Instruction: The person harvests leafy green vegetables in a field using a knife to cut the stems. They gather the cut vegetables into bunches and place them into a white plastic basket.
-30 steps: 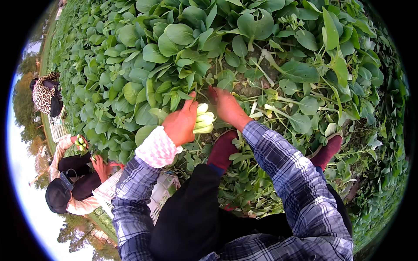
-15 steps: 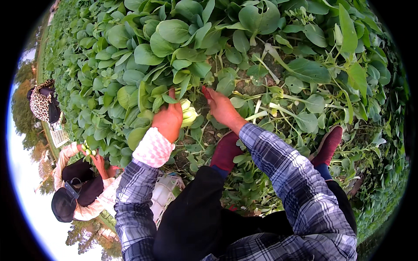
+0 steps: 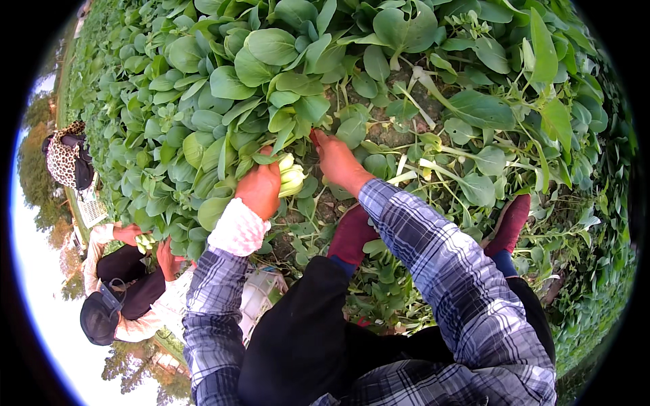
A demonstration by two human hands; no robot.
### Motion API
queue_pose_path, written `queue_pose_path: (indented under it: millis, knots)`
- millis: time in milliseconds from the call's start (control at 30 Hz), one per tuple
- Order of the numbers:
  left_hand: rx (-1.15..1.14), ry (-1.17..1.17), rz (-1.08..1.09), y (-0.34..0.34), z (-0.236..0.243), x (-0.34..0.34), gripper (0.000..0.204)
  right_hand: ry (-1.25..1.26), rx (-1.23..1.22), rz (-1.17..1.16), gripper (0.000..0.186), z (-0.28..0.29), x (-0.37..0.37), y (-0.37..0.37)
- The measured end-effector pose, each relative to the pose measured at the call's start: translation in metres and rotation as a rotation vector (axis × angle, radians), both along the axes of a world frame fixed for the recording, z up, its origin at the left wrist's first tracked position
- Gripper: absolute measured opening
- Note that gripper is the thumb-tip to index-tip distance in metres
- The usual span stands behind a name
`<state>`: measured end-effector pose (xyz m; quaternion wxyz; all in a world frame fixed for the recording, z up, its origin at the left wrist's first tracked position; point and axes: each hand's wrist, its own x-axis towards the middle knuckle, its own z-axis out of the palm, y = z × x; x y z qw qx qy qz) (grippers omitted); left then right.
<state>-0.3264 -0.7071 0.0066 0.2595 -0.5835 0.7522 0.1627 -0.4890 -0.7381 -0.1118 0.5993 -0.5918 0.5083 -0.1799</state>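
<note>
My left hand (image 3: pixel 260 189), with a pink-and-white cuff at its wrist, is closed round cut bok choy (image 3: pixel 292 177). The pale stem ends stick out to the right of the fingers. Just right of it, my right hand (image 3: pixel 340 161) is closed, and a small red object (image 3: pixel 314 138) shows at its fingertips; its kind I cannot make out. The right fingertips reach the base of the standing bok choy plants (image 3: pixel 271 51), where leaves partly hide them. A narrow gap separates the two hands.
Cut stems and loose leaves (image 3: pixel 477 188) litter the soil on the right. My red shoes (image 3: pixel 353 233) stand among low plants. A white crate (image 3: pixel 261 291) sits beside my left forearm. At left, a co-worker in a dark hat (image 3: pixel 99 318) handles greens; another person (image 3: pixel 64 161) is farther off.
My right hand has shifted slightly left and up toward the plant bases. The left hand has turned a little, with the bok choy still in it. The nearby co-worker's hands have moved.
</note>
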Motion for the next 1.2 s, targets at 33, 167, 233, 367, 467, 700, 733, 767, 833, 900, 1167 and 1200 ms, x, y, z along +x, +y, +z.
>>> queue_pose_path:
  millis: [33, 167, 233, 367, 467, 700, 733, 767, 833, 900, 1167, 1200]
  knots:
    - [-0.001, 0.008, 0.004, 0.001, -0.001, 0.000, 0.066, -0.006, 0.012, 0.003, 0.045, 0.000, -0.001, 0.000]
    - [0.027, 0.024, 0.065, 0.004, -0.003, 0.008, 0.075, -0.017, 0.018, -0.012, 0.044, 0.005, -0.007, 0.012]
    - [0.065, 0.040, 0.098, 0.002, -0.004, 0.005, 0.079, -0.034, 0.016, -0.023, 0.042, 0.002, -0.007, 0.010]
    - [0.136, 0.079, 0.150, -0.006, 0.000, 0.009, 0.081, 0.093, 0.086, 0.288, 0.036, 0.006, 0.002, -0.002]
    - [0.065, 0.124, 0.199, 0.000, 0.009, 0.005, 0.083, -0.027, 0.036, 0.018, 0.033, -0.004, -0.002, 0.017]
    - [0.214, 0.347, 0.307, 0.006, 0.049, -0.008, 0.085, -0.640, 0.879, -0.564, 0.027, 0.019, -0.029, 0.055]
    - [0.217, 0.366, 0.312, 0.007, 0.051, -0.007, 0.085, -0.689, 0.922, -0.586, 0.028, 0.019, -0.028, 0.056]
    - [0.221, 0.383, 0.318, 0.008, 0.053, -0.006, 0.085, -0.715, 0.894, -0.610, 0.029, 0.019, -0.025, 0.057]
    - [0.176, 0.394, 0.279, 0.011, 0.049, -0.001, 0.084, -0.764, 0.833, -0.657, 0.033, 0.024, -0.013, 0.056]
    - [0.184, 0.411, 0.273, 0.007, 0.051, -0.002, 0.084, -0.784, 0.812, -0.627, 0.036, 0.022, -0.001, 0.045]
    - [0.290, 0.798, 0.404, 0.008, 0.066, 0.001, 0.084, -0.730, 0.614, -0.546, 0.040, 0.044, -0.032, 0.055]
    - [0.328, 0.870, 0.461, 0.011, 0.067, -0.003, 0.084, -0.770, 0.554, -0.583, 0.039, 0.051, -0.039, 0.061]
